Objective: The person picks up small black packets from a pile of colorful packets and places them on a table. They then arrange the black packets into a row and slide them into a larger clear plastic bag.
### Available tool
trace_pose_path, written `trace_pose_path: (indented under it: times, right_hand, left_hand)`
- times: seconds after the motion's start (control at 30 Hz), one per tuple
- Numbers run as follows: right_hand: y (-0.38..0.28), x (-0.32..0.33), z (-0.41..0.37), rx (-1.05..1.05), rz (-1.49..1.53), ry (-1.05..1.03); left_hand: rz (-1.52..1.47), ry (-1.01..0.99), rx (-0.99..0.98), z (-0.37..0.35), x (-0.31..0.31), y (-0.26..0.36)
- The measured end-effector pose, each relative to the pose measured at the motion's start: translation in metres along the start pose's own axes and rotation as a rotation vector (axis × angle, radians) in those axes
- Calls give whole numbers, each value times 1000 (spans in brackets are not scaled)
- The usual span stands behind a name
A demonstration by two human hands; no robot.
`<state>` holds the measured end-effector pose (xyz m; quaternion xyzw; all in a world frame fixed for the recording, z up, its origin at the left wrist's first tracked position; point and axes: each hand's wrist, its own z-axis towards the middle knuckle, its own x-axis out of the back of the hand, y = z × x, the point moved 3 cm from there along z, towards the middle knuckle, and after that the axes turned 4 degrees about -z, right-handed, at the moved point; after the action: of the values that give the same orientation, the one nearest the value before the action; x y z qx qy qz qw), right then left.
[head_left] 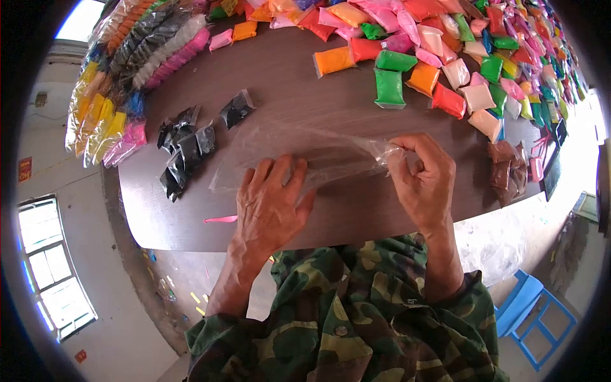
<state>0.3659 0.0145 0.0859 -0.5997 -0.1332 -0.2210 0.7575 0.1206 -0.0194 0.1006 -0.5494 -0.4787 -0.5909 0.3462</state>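
A clear plastic bag (331, 143) lies stretched across the dark brown table in front of me. My left hand (272, 198) rests flat on the bag's near left part, fingers spread. The bag's gathered right end is pinched between thumb and forefinger of my right hand (423, 178). Left of the bag sits a small heap of black packets (184, 149). One more black packet (237, 109) lies apart, a little farther back. Near my left wrist is a thin pink strip (221, 219).
Colourful filled packets (439, 57) are piled at the back right. Long bags of packets sorted by colour (137, 57) stand at the left. Brown packets (506, 172) lie by the table's right edge. A blue stool (531, 312) is on the floor at right.
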Motion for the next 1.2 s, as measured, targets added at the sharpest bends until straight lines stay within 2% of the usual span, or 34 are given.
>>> trace_pose_path:
  times: [0.07, 0.3, 0.4, 0.47, 0.67, 0.77, 0.87, 0.97, 1.07, 1.2]
  right_hand:
    - [2, 0, 0, 11, 7, 6]
    - [2, 1, -1, 10, -13, 19]
    - [3, 6, -2, -116, -17, -18]
    - [5, 6, -2, -85, -6, -11]
    - [1, 7, -2, -92, 0, -11]
    - [2, 8, -2, -88, 8, 15]
    - [5, 12, -2, -128, -1, 28]
    - [12, 14, -2, -152, -12, 39]
    - [9, 11, -1, -137, -9, 61]
    - [1, 12, -2, -100, -79, 16]
  left_hand:
    - [12, 46, -66, 0, 2, -2]
    - [5, 88, -22, -11, 6, -13]
    - [64, 139, -4, -16, 5, -20]
    - [62, 154, 22, -18, 2, -24]
    - [55, 182, 25, -22, -5, -40]
    - [73, 118, 65, -20, 3, -35]
    - [8, 214, 3, -22, 4, -35]
    - [-92, 394, -174, -23, 8, -30]
    - [-140, 449, -251, -36, 18, -19]
    - [-146, 635, -55, -55, 26, -26]
